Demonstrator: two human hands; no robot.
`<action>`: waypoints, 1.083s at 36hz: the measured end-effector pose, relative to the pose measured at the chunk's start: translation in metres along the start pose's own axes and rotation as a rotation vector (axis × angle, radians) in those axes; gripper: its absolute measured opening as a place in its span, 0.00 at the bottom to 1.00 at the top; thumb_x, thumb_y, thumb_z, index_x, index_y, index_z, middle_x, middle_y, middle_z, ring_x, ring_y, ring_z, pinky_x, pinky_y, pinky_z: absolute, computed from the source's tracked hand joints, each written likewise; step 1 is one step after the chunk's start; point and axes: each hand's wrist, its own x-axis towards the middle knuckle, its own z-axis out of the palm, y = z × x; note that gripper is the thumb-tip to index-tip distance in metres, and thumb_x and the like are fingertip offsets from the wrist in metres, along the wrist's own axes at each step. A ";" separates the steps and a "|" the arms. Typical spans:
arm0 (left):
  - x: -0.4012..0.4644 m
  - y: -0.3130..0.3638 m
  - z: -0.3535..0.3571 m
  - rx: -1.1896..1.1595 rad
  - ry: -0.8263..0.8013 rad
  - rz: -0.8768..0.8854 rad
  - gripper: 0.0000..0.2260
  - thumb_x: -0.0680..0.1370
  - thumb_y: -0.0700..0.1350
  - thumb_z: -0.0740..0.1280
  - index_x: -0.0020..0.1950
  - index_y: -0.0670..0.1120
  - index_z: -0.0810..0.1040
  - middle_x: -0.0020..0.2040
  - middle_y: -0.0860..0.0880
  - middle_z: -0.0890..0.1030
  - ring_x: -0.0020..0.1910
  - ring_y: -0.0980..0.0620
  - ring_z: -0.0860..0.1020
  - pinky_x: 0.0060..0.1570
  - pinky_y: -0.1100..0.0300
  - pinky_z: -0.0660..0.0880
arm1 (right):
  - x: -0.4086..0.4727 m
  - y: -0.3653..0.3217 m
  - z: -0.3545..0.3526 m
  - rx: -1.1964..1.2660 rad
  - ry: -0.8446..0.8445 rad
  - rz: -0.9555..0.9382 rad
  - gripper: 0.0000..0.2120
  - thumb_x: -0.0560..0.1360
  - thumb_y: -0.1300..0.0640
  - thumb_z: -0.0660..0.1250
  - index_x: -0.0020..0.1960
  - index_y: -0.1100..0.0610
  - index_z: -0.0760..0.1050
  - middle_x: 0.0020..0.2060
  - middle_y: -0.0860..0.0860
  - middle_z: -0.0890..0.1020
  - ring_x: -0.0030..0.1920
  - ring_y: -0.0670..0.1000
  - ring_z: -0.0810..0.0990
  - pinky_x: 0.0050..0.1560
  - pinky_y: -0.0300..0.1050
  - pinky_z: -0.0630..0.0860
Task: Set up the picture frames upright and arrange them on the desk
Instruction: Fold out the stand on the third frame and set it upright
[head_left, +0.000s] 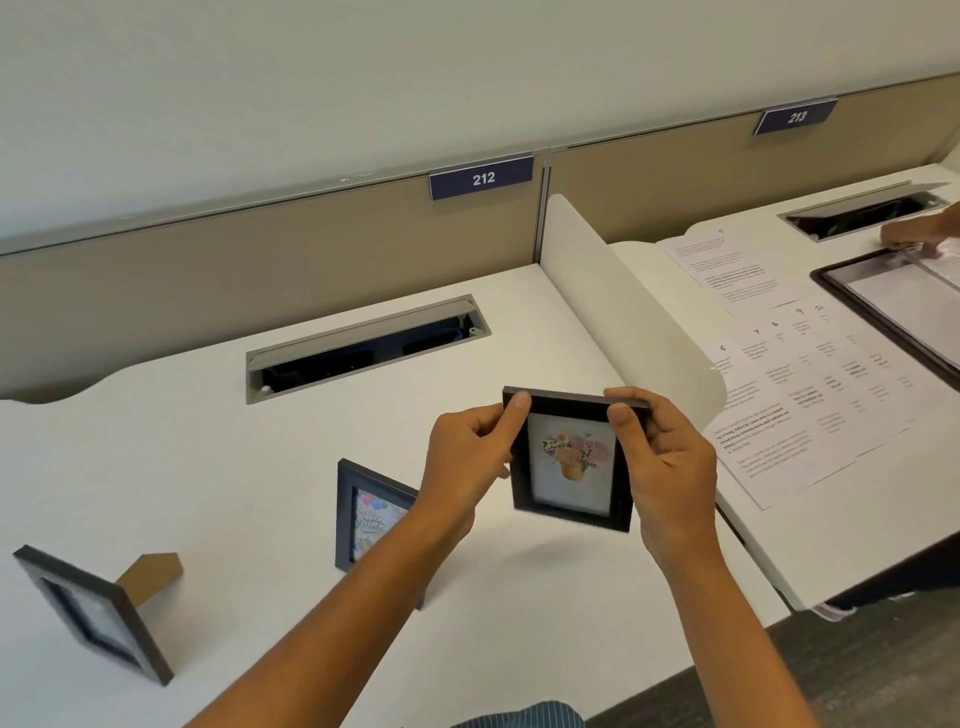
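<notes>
**Two frames standing, third in hand above the desk**

Flower frame (571, 462): black border, print of a vase of flowers facing the camera. Held in the air over the right part of the desk (260, 467), picture side up, top edge tilted away. Not touching the surface; a soft shadow lies below it.

Left hand (467, 457): thumb on the frame's upper left corner, remaining fingers curled behind the left edge, so it pinches that side. Right hand (665, 457): thumb on the upper right corner, fingers wrapped behind the right edge, same pinch. Whether the back stand is folded out cannot be told; the back is hidden.

Progress, as judged: birthday frame (371, 519) stands upright near desk centre, partly covered by the left forearm. Dark frame (93, 613) stands at far left, its brown easel leg (150, 577) open behind it. Two of three visible frames done; the third is left to prop and place. No other frames seen.

Surroundings: open cable tray (363, 348) set into the desk behind the work area; white divider panel (623, 312) just right of the held frame, limiting room on that side. Beyond it, the neighbouring desk carries printed sheets (779, 389) and a black folder (893, 312), with another person's hand (919, 228) at the edge. Labels 212 (482, 178) and 213 (796, 116) on the partition.

Free space lies between the birthday frame and the divider.
</notes>
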 end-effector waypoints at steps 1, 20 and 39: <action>0.001 -0.001 0.000 -0.005 -0.004 -0.011 0.14 0.80 0.61 0.70 0.43 0.54 0.88 0.33 0.55 0.86 0.30 0.59 0.81 0.32 0.69 0.77 | -0.001 0.002 -0.002 -0.034 -0.018 -0.029 0.08 0.82 0.47 0.71 0.59 0.45 0.86 0.54 0.45 0.89 0.58 0.48 0.88 0.50 0.45 0.88; 0.013 -0.019 0.000 -0.203 0.009 -0.156 0.05 0.78 0.41 0.76 0.50 0.49 0.90 0.52 0.45 0.89 0.33 0.48 0.85 0.43 0.59 0.85 | -0.022 0.047 -0.018 -0.275 -0.302 -0.422 0.22 0.74 0.58 0.83 0.66 0.59 0.85 0.64 0.49 0.86 0.67 0.56 0.84 0.68 0.46 0.81; 0.005 -0.034 0.007 -0.166 -0.052 -0.120 0.20 0.80 0.43 0.74 0.72 0.46 0.80 0.49 0.48 0.90 0.39 0.46 0.87 0.56 0.48 0.85 | -0.019 0.063 -0.018 -0.644 -0.137 -0.405 0.40 0.68 0.54 0.83 0.76 0.53 0.70 0.73 0.53 0.75 0.75 0.43 0.68 0.71 0.40 0.72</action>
